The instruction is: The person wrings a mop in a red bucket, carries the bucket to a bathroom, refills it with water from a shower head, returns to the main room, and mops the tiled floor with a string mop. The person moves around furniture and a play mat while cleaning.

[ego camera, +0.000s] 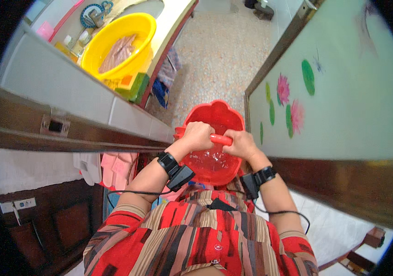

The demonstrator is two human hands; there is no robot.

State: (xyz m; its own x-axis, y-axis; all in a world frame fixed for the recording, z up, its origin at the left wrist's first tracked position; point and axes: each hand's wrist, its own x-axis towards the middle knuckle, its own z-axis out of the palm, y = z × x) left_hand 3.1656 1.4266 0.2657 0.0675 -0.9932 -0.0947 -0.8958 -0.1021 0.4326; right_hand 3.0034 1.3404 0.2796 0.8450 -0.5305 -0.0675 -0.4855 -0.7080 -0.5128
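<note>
A red plastic bucket [213, 172] with water in it hangs close in front of my body. Its red handle [221, 139] spans the opening. My left hand [199, 135] is closed around the handle on the left, and my right hand [239, 143] grips it on the right; a short bit of handle shows between them. Both wrists wear black straps with small black devices and cables. At upper left, a yellow plastic basin [91, 60] stands on a counter, holding wet pinkish cloth [118, 53].
A frosted glass door [334, 114] with flower pictures stands on the right. A tiled wall edge with a door frame [79, 136] runs close on the left. Between them lies a pebble-patterned floor [217, 55]. Slippers [115, 169] hang at lower left. Cloths [168, 72] hang below the counter.
</note>
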